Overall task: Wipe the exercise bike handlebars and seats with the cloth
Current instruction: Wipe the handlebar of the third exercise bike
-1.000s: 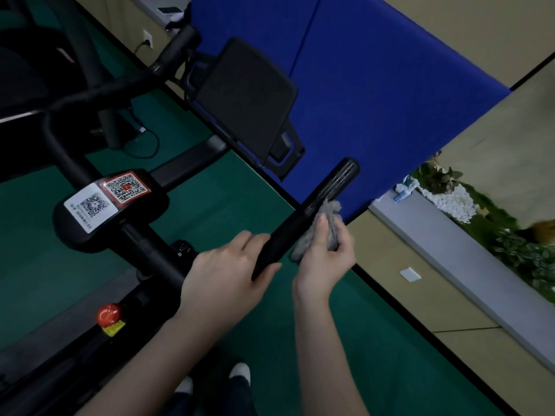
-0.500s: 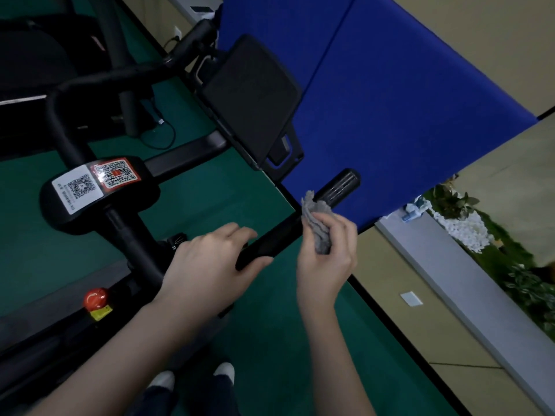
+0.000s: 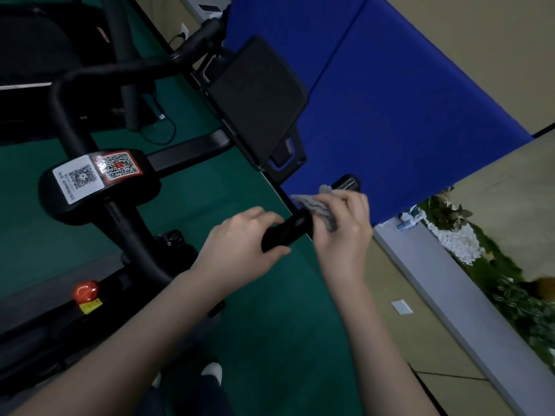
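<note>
The right hand (image 3: 342, 226) wraps the grey cloth (image 3: 315, 207) round the handlebar (image 3: 288, 231) near its end — best twisted fully around — while the left hand (image 3: 240, 241) grips the bar lower, steadying it.

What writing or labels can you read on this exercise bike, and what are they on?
White sticker on the bike's centre housing: QR code, small print too blurred to read.
Red-bordered sticker beside it: QR code, no legible words.
Yellow tag under the red knob: unreadable.

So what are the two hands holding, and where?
The left hand grips the handlebar partway along; the right hand wraps the grey cloth around it near the tip.
</note>
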`<state>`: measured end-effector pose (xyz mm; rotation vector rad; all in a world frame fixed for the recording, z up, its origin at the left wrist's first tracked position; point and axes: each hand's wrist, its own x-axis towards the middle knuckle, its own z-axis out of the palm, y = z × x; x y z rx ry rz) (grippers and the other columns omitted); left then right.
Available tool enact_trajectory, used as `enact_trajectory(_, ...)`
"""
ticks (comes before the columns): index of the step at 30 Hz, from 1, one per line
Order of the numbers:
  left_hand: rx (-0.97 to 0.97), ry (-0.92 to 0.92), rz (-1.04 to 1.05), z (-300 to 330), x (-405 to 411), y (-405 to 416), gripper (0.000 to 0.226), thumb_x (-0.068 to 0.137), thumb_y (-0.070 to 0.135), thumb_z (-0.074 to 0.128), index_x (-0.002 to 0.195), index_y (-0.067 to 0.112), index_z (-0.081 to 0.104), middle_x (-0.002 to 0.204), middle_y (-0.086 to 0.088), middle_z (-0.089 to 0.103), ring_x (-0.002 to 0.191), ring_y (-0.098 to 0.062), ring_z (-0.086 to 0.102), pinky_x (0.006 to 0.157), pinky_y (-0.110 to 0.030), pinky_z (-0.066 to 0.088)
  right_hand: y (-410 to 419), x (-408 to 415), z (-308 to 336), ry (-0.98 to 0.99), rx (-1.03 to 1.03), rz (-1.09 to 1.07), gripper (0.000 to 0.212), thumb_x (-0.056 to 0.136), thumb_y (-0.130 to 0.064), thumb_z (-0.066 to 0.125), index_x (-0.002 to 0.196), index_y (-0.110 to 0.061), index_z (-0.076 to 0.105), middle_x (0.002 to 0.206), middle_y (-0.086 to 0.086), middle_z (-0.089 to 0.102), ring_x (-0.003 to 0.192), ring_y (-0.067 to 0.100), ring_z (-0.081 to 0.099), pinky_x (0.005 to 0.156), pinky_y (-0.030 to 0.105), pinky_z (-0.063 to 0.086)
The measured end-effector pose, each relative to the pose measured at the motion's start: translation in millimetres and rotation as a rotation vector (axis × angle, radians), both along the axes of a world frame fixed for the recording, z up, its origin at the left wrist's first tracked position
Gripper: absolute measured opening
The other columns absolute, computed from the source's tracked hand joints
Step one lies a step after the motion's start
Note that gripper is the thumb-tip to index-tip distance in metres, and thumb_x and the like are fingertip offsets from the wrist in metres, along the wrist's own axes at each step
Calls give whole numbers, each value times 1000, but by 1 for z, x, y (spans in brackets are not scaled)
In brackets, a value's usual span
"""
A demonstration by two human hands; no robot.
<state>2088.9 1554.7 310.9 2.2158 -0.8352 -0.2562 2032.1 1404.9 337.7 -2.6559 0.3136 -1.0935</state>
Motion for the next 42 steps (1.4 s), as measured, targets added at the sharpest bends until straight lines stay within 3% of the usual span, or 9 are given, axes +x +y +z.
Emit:
enact_trajectory(9, 0, -18, -15, 2, -3, 0, 42, 84, 49, 59, 123, 33, 53, 109, 12, 54, 103, -16, 56, 82, -34, 48, 15, -5, -4, 32, 20, 37, 17, 78, 5, 68, 93, -3, 72, 91, 9, 61, 90, 18, 54, 83, 9, 38)
enact_trajectory(12, 13, -23, -18, 2, -3, 0, 43, 85, 51, 58, 124, 33, 51, 111, 11, 53, 104, -16, 56, 82, -33, 48, 12, -4, 9, -65, 112, 5, 16, 79, 5, 70, 93, -3, 72, 92, 6, 61, 89, 24, 60, 80, 14, 43)
enact_trajectory(16, 23, -18, -21, 3, -3, 1, 44, 87, 53, 55, 127, 35, 49, 113, 14, 52, 105, -12, 54, 81, -29, 44, 1, 3, 23, -221, 100, -85, 16, 81, 3, 66, 96, 1, 71, 97, 17, 61, 92, 26, 59, 83, 15, 43)
enact_trajectory(21, 16, -26, -25, 2, -3, 1, 44, 87, 53, 55, 127, 35, 49, 112, 14, 52, 103, -12, 54, 82, -30, 47, -13, 6, 1, -134, -36, -61, 31, 75, 12, 67, 104, 0, 71, 109, 22, 57, 104, 26, 47, 93, 19, 36)
enact_trajectory(25, 6, -29, -21, 3, -4, 1, 44, 87, 52, 56, 127, 35, 50, 113, 14, 52, 104, -12, 55, 83, -30, 47, -12, 2, -13, -138, -79, -55, 26, 81, -10, 76, 105, -2, 71, 117, 15, 53, 107, 28, 45, 95, 30, 38)
enact_trajectory(28, 7, -38, -19, 2, -5, 1, 44, 86, 53, 55, 126, 36, 49, 112, 15, 52, 103, -11, 55, 83, -29, 46, -11, 3, -18, -175, -77, -64, 31, 89, -29, 68, 105, -2, 72, 118, 8, 48, 106, 29, 44, 95, 30, 38)
enact_trajectory(34, -1, -54, -16, 2, -5, 0, 45, 85, 52, 57, 126, 34, 51, 112, 13, 53, 103, -13, 56, 82, -31, 46, -5, 3, -15, -146, -168, 32, 11, 85, -4, 72, 94, 1, 74, 103, 20, 63, 94, 33, 50, 93, 21, 35)
enact_trajectory(38, 7, -53, -16, 1, -5, 1, 44, 86, 53, 56, 126, 35, 50, 112, 14, 53, 104, -13, 55, 82, -31, 45, -18, 1, -4, -67, -277, 134, 10, 88, -3, 68, 95, 2, 73, 108, 11, 55, 93, 33, 50, 93, 22, 33)
enact_trajectory(42, 8, -50, -21, 2, -5, 1, 45, 87, 53, 55, 127, 35, 49, 113, 14, 52, 104, -12, 55, 83, -30, 45, -15, 6, 1, -72, -245, 112, 9, 86, 0, 69, 93, 2, 73, 99, 19, 63, 91, 34, 51, 89, 23, 36)
